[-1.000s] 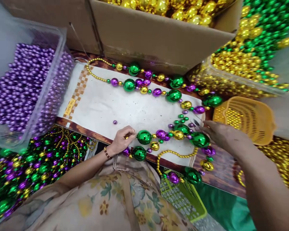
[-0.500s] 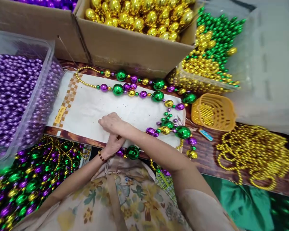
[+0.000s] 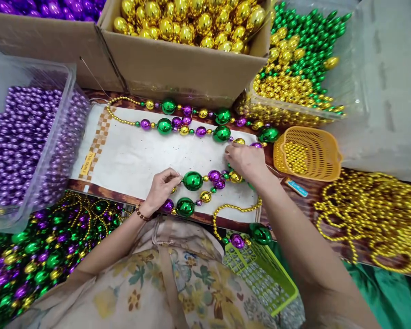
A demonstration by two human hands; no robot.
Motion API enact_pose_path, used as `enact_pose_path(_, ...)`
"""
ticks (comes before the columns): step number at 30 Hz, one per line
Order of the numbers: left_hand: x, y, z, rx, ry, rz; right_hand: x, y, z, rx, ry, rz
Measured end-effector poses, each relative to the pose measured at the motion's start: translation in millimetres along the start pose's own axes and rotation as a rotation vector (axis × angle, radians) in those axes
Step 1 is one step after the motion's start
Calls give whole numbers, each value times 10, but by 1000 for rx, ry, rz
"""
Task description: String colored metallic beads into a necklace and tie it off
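My left hand (image 3: 162, 188) pinches a bead necklace beside a large green bead (image 3: 192, 181), over the white cloth (image 3: 140, 151). From there the strand, with purple, gold and green beads, runs right and loops back past another green bead (image 3: 185, 207) at the table's front edge. My right hand (image 3: 245, 159) is bent down over the cloth's right end, its fingers closed near small green beads and a gold bead (image 3: 235, 177). What its fingertips hold is hidden. Behind it lies a second beaded necklace (image 3: 164, 126) with a gold bead loop at the left.
A cardboard box of gold beads (image 3: 185, 68) stands at the back. Clear bins hold purple beads (image 3: 30, 141) and green and gold beads (image 3: 294, 87). At right are an orange basket (image 3: 324, 155), a blue-handled tool (image 3: 297, 187) and gold bead strands (image 3: 373, 214). A green basket (image 3: 284, 283) hangs below.
My hands were crossed at the wrists over the cloth. They have parted: the right has moved right to the small beads, and the left now holds up the necklace strand.
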State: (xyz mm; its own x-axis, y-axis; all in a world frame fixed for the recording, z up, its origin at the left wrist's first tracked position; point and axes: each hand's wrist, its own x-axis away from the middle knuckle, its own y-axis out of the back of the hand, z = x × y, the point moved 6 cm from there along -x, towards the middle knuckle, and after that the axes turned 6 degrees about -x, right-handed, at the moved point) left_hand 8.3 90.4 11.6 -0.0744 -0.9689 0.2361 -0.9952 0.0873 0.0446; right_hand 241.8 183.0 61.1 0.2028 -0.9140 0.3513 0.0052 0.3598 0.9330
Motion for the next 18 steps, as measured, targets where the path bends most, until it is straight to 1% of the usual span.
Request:
enact_pose_path(2, -20, 10, -50, -14, -25, 5, 74, 55, 277, -214, 137, -22)
enact_pose_path(4, -27, 20, -120, -51, -77, -3, 140, 82, 567, -431, 271, 43)
enact_pose_path(5, -27, 23, -155, -75, -104, -10, 158, 85, 685, -495, 303, 80)
enact_pose_path(6, -26, 23, -186, -96, -125, -15, 162, 81, 781, -523, 312, 111)
enact_pose_path(8, -25, 14, -232, -127, -150, -19, 135, 65, 912, -506, 290, 138)
enact_pose_path(11, -23, -6, -274, -145, -173, -19, 67, 20, 1043, -451, 258, 188)
enact_pose_path(14, -15, -12, -307, -163, -204, -38, 24, -10, 1131, -470, 244, 227)
enact_pose_path(16, -9, -10, -325, -176, -222, -52, 11, -5, 1164, -528, 240, 201)
enact_pose_path(18, -7, -5, -332, -179, -224, -59, 7, 9, 1165, -598, 235, 132)
